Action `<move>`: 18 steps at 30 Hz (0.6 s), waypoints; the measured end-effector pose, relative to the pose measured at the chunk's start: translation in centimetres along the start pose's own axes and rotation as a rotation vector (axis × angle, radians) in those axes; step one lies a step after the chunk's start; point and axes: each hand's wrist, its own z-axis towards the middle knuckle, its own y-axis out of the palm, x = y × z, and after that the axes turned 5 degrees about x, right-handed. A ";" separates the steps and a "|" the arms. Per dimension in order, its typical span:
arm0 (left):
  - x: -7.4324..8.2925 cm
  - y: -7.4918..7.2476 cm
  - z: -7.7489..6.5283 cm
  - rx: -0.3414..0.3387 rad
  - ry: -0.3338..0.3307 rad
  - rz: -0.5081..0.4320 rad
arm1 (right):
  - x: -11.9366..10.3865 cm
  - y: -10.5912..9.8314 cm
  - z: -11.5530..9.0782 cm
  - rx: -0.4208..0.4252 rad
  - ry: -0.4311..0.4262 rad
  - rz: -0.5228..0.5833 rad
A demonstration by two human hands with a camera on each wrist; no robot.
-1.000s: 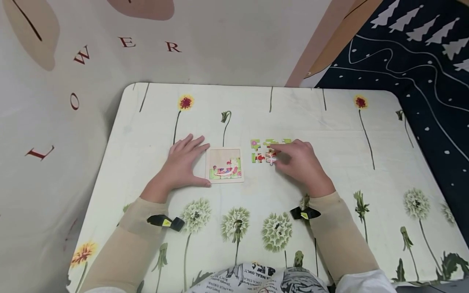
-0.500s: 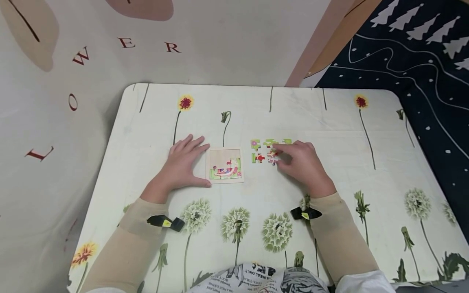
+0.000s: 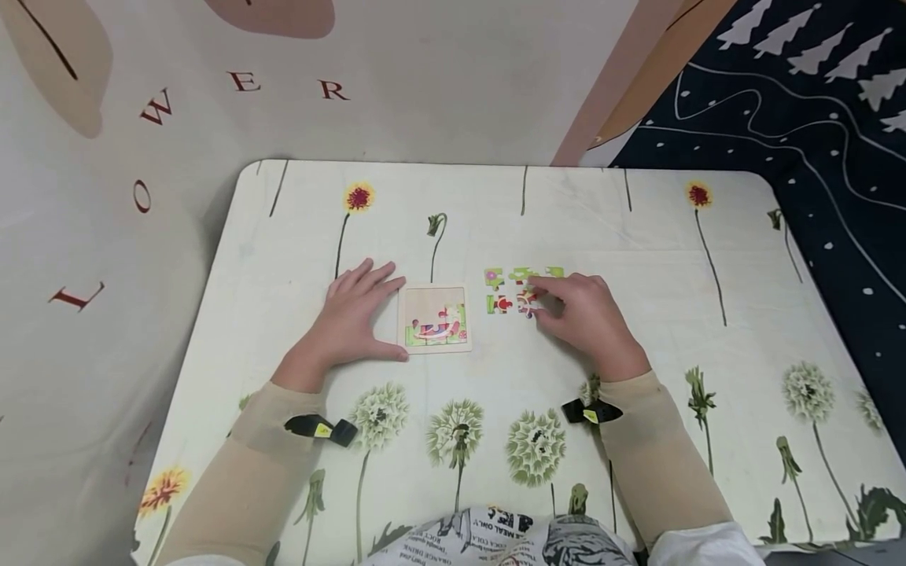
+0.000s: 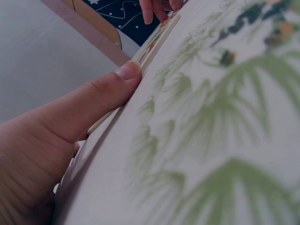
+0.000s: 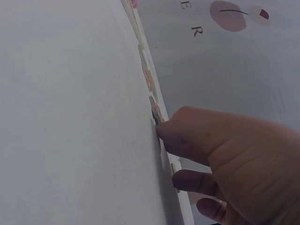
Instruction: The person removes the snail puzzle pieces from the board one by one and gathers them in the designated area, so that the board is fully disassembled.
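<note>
A small square wooden puzzle tray (image 3: 433, 294) lies on the table, its lower and right parts filled with colourful jigsaw pieces (image 3: 439, 334). My left hand (image 3: 354, 318) is spread flat along its left side, thumb at the near left corner; the left wrist view shows that thumb (image 4: 112, 84) against the tray's edge. To the right, my right hand (image 3: 583, 318) pinches a red-and-white puzzle piece (image 3: 525, 302) between thumb and index finger, the fingertips covering part of it. In the right wrist view this puzzle piece (image 5: 155, 108) is low at the tabletop.
Loose pieces lie around the right fingertips: a red-and-green one (image 3: 499, 305) to the left, a pink-flowered one (image 3: 492, 277) behind it, and green ones (image 3: 554, 273) along the back row. The tablecloth (image 3: 460, 236) is printed with flowers. A patterned wall covering (image 3: 439, 94) rises beyond the table.
The pinched piece has shifted slightly right, away from the red-and-green piece, together with my right fingertips. My left hand and the tray have stayed in place.
</note>
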 end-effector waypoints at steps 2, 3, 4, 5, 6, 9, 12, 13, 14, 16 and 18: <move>0.0 0.0 0.0 0.002 0.000 -0.003 | 0.0 0.0 0.0 0.001 -0.005 0.014; 0.0 0.0 0.0 0.003 -0.001 -0.003 | 0.1 0.0 0.0 0.000 -0.010 0.019; 0.0 0.0 0.0 0.004 -0.001 -0.004 | 0.1 0.0 0.0 -0.001 -0.014 0.024; 0.0 0.0 0.0 0.004 -0.001 -0.004 | 0.1 0.0 0.0 -0.003 -0.017 0.029; 0.0 0.0 -0.1 0.004 0.000 -0.002 | 0.1 0.0 0.0 -0.005 -0.016 0.035; -0.1 0.0 -0.1 0.001 0.001 -0.002 | 0.1 0.1 0.0 0.000 -0.018 0.051; -0.1 0.1 -0.1 -0.002 0.000 0.002 | -0.1 0.3 0.1 0.030 -0.044 0.090; -0.1 0.1 -0.1 -0.002 -0.001 0.003 | -0.2 0.5 0.1 0.045 -0.058 0.106; -0.1 0.1 -0.1 -0.003 -0.002 0.005 | -0.4 0.6 0.2 0.059 -0.075 0.120; -0.1 0.0 -0.1 -0.003 -0.005 0.007 | -0.8 1.0 0.5 0.080 -0.105 0.133; -0.1 0.0 -0.1 -0.002 -0.005 0.004 | -1.5 1.5 0.6 0.093 -0.109 0.127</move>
